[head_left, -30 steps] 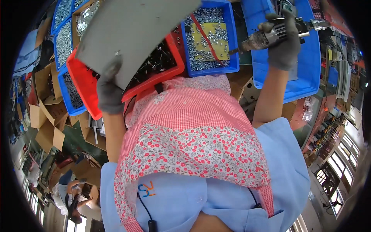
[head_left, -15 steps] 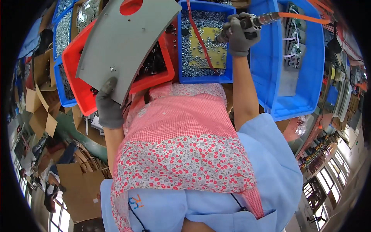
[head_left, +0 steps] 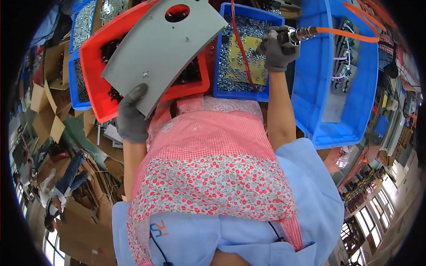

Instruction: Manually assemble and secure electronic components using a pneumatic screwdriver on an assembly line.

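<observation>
My left hand (head_left: 133,116), in a dark grey glove, grips the near lower edge of a curved grey panel (head_left: 166,55), its thumb lying on the face. The panel has one large round hole and several small ones, and it slants over a red bin (head_left: 95,95) of dark parts. My right hand (head_left: 280,52), gloved alike, is wrapped round a pneumatic screwdriver (head_left: 290,36) with an orange air hose (head_left: 341,32). The tool's front end points left over a blue bin (head_left: 220,94) of small metal nuts (head_left: 230,66). A yellow sheet (head_left: 242,57) lies among the nuts.
To the right stands a large blue bin (head_left: 326,95) with circuit-board assemblies (head_left: 344,57). A red cord (head_left: 242,48) hangs across the nut bin. Blue trays of screws (head_left: 84,26) stand at the far left, above open cardboard boxes (head_left: 46,111).
The bins, panel and both hands appear shifted in the picture, mostly rightward. Both hands keep their holds, and the screwdriver stays over the nut bin.
</observation>
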The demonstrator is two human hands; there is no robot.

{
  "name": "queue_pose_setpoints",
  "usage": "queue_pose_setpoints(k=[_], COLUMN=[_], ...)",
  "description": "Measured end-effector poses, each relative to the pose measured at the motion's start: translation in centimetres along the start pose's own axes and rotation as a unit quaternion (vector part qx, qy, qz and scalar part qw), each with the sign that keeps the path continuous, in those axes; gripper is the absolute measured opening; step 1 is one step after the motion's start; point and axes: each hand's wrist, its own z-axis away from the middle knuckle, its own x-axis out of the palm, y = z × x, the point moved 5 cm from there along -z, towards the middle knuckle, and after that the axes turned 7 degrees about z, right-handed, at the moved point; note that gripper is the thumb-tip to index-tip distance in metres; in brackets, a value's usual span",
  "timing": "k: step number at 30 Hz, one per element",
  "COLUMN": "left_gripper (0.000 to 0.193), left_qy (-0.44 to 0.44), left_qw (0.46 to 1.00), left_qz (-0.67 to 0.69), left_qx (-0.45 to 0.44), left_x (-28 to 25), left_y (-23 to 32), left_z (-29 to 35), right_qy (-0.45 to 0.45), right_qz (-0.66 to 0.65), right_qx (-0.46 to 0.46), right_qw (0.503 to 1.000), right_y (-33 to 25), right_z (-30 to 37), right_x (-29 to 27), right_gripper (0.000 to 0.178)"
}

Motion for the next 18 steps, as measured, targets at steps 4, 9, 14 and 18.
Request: queue_pose_setpoints(k=[4, 9, 14, 18], left_gripper=[0.033, 0.036, 0.035, 0.035], left_qy=[-0.038, -0.054, -0.078, -0.090], left_qw=[0.999, 0.995, 0.994, 0.995], left_qz=[0.013, 0.085, 0.079, 0.035], left_qx=[-0.026, -0.016, 0.002, 0.009], left_x=[-1.0, 1.1, 1.9, 3.2], left_y=[-0.2, 0.6, 1.5, 1.3], left_z=[-0.9, 0.6, 1.0, 1.8], right_qy=[0.000, 0.003, -0.020, -0.002], right_qz=[0.093, -0.080, 0.073, 0.068], right_qx=[-0.035, -0.002, -0.022, -0.118], right_qw=[0.995, 0.997, 0.997, 0.991], right_y=[-0.7, -0.5, -8.7, -14.9], right_z=[1.2, 0.8, -0.2, 2.7], right_x=[1.8, 2.6, 3.8, 7.8], right_gripper=[0.020, 0.027, 0.021, 0.025])
